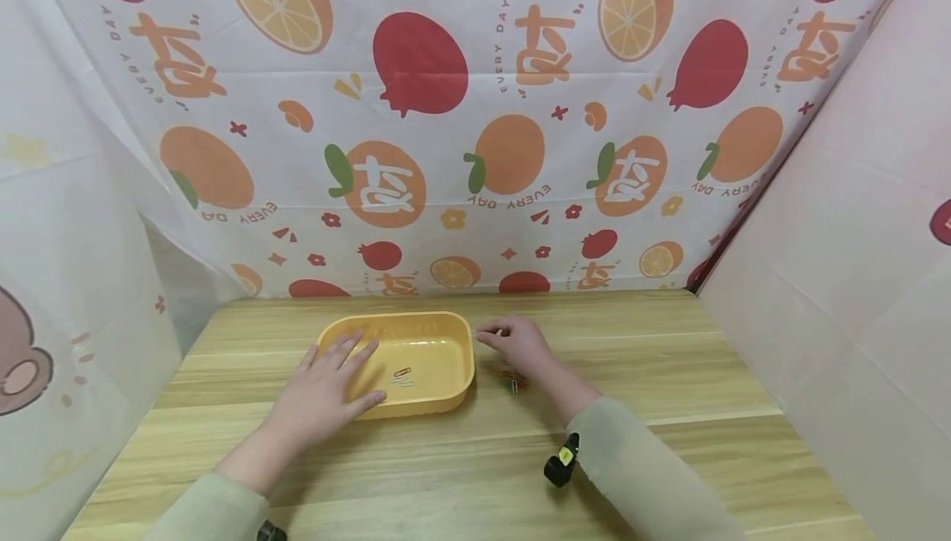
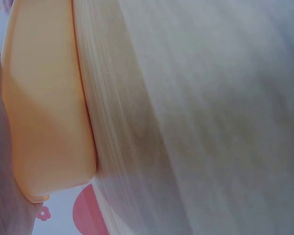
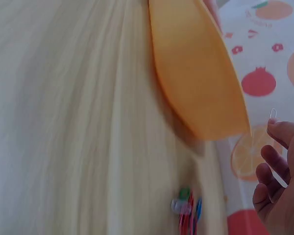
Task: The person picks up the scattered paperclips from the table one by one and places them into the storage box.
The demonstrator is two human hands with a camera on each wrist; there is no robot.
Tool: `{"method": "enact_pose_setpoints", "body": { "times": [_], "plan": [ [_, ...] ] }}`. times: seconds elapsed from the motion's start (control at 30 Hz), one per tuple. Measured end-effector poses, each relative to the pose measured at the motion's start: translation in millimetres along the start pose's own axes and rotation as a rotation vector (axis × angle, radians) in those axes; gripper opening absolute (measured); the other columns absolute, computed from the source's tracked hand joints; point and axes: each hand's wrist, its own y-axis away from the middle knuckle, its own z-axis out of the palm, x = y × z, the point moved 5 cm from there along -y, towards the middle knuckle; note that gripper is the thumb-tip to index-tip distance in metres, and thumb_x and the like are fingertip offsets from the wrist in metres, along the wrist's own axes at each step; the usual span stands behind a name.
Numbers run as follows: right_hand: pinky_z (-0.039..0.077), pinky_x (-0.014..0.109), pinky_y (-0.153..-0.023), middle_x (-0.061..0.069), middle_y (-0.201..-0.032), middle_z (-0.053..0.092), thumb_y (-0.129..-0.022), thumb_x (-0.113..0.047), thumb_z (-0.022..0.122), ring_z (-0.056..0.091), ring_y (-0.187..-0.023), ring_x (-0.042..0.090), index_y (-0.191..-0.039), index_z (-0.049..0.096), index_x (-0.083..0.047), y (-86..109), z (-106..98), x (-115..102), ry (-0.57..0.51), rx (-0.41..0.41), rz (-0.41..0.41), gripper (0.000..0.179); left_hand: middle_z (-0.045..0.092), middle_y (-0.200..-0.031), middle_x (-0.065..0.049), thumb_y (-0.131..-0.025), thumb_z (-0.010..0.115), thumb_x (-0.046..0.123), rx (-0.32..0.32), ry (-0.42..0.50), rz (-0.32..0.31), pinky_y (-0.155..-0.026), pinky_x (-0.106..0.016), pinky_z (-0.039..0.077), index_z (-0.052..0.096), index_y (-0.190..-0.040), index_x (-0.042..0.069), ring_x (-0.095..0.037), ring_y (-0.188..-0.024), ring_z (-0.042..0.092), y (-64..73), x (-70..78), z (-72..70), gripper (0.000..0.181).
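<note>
A yellow plastic tray (image 1: 438, 402) stands on the table, holding a few paper clips (image 1: 402, 373), one reddish and the others pale. My left hand (image 1: 321, 388) rests with spread fingers over the tray's left end, its thumb along the near rim. Just past the right rim, my right hand (image 1: 522, 344) pinches a pale paper clip (image 3: 273, 114) between thumb and forefinger. The other fingers of that hand curl loosely below. Under the right forearm lies a small pile of coloured paper clips (image 1: 514, 382), partly blurred in the right wrist view.
The wood-grain table (image 1: 461, 475) extends around the tray. A fruit-printed cloth (image 1: 446, 219) hangs along its back edge, with pale cloth (image 1: 839, 252) at the right side. A black wrist strap (image 1: 562, 460) sits on the right sleeve.
</note>
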Motion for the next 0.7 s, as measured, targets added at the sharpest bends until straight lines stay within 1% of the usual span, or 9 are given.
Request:
{"method": "enact_pose_setpoints", "body": {
  "times": [0.1, 0.17, 0.3, 0.4, 0.47, 0.7],
  "plan": [
    [0.047, 0.027, -0.065, -0.007, -0.090, 0.064, -0.091, -0.036, 0.072, 0.054, -0.080, 0.013, -0.099, 0.079, -0.023, -3.6, 9, -13, 0.000, 0.004, -0.034, 0.017, 0.030, -0.160, -0.014, -0.089, 0.059, 0.065, 0.014, 0.004, 0.004, -0.119, -0.060, 0.004, 0.037, -0.154, 0.017, -0.039, -0.146, 0.025, 0.6, 1.0, -0.7, 0.084],
    [0.047, 0.028, -0.065, -0.006, -0.089, 0.064, -0.090, -0.037, 0.073, 0.054, -0.079, 0.014, -0.099, 0.080, -0.023, -5.2, 14, -21, -0.007, 0.002, -0.042, 0.018, 0.030, -0.160, -0.014, -0.089, 0.058, 0.065, 0.020, 0.008, 0.004, -0.119, -0.060, 0.005, 0.037, -0.154, 0.017, -0.039, -0.146, 0.026, 0.9, 1.9, -1.4, 0.084],
    [0.047, 0.027, -0.063, -0.006, -0.086, 0.064, -0.089, -0.038, 0.074, 0.054, -0.078, 0.013, -0.098, 0.080, -0.023, -7.7, 23, -35, -0.029, -0.006, -0.043, 0.018, 0.029, -0.161, -0.013, -0.090, 0.054, 0.069, 0.007, 0.013, -0.005, -0.119, -0.060, 0.005, 0.036, -0.155, 0.018, -0.038, -0.147, 0.024, 1.1, 2.5, -1.9, 0.084],
    [0.047, 0.025, -0.063, -0.007, -0.084, 0.063, -0.089, -0.037, 0.074, 0.053, -0.077, 0.012, -0.098, 0.080, -0.024, -9.1, 30, -43, -0.020, -0.025, -0.049, 0.017, 0.028, -0.161, -0.013, -0.090, 0.049, 0.073, -0.008, 0.007, -0.009, -0.118, -0.061, 0.007, 0.035, -0.155, 0.019, -0.037, -0.147, 0.023, 0.7, 2.5, -1.8, 0.086],
    [0.046, 0.025, -0.063, -0.007, -0.083, 0.062, -0.089, -0.036, 0.074, 0.053, -0.077, 0.012, -0.098, 0.080, -0.024, -9.6, 34, -49, 0.001, -0.040, -0.068, 0.016, 0.028, -0.161, -0.013, -0.089, 0.048, 0.074, -0.012, 0.002, -0.012, -0.118, -0.063, 0.009, 0.035, -0.155, 0.019, -0.037, -0.147, 0.023, 0.5, 2.2, -1.6, 0.087],
    [0.047, 0.023, -0.063, -0.014, -0.084, 0.062, -0.091, -0.036, 0.072, 0.052, -0.076, 0.009, -0.097, 0.080, -0.025, -9.7, 49, -60, 0.119, -0.071, -0.126, 0.014, 0.028, -0.161, -0.013, -0.089, 0.058, 0.065, -0.003, 0.010, -0.012, -0.118, -0.063, 0.008, 0.035, -0.155, 0.019, -0.038, -0.147, 0.024, -0.2, 0.7, -0.1, 0.084]
  ]
}}
